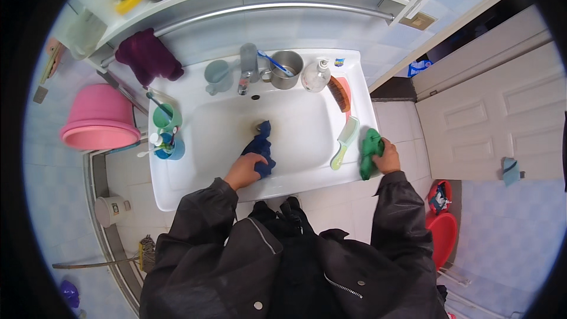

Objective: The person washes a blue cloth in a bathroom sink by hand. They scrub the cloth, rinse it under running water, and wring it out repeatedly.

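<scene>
Wiping inside the white sink point(195, 159), your left hand point(243, 171) has its fingers clenched on a dark blue cloth point(260, 147) near the drain. Your right hand point(387, 156) grips a green cloth point(369, 152) on the rim; a careless sweep there could knock the nearby green comb point(344, 142) into the basin.
</scene>
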`<move>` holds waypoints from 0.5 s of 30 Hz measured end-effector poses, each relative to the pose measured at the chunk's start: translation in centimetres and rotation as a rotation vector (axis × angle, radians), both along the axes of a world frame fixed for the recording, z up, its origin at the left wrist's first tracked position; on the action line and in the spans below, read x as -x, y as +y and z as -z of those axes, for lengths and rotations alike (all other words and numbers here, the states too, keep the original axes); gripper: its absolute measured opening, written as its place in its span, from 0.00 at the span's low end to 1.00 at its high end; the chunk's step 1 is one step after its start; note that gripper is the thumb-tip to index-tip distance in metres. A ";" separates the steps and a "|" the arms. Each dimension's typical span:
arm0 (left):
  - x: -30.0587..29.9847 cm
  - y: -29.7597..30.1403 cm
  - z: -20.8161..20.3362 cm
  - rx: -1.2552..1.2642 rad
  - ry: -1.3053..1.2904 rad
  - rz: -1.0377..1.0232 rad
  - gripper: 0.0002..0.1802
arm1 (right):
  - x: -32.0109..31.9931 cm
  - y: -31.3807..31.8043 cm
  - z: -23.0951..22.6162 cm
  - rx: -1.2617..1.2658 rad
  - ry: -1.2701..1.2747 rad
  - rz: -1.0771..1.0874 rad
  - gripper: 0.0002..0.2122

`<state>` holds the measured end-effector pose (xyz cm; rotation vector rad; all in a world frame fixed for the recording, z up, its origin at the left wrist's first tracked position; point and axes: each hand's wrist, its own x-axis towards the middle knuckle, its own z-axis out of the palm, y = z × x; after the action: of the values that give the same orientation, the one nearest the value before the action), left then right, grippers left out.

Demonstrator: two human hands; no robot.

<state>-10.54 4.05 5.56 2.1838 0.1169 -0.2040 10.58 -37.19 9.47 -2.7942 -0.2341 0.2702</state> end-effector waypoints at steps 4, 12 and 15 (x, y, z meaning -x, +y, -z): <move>0.1 -0.1 -0.2 -0.035 0.007 0.015 0.18 | 2.8 4.0 0.6 0.265 -0.167 -0.040 0.43; -0.3 -0.2 -4.3 0.082 0.124 -0.187 0.20 | 5.5 12.0 -3.5 -0.418 0.135 -0.282 0.20; 0.1 0.6 -8.4 0.124 0.015 -0.287 0.20 | 6.0 15.8 -4.4 -0.566 0.279 -0.354 0.17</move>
<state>-10.62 4.62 14.00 2.0149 0.4119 -0.0635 4.55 -21.38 13.88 -2.1180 -0.6284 0.5707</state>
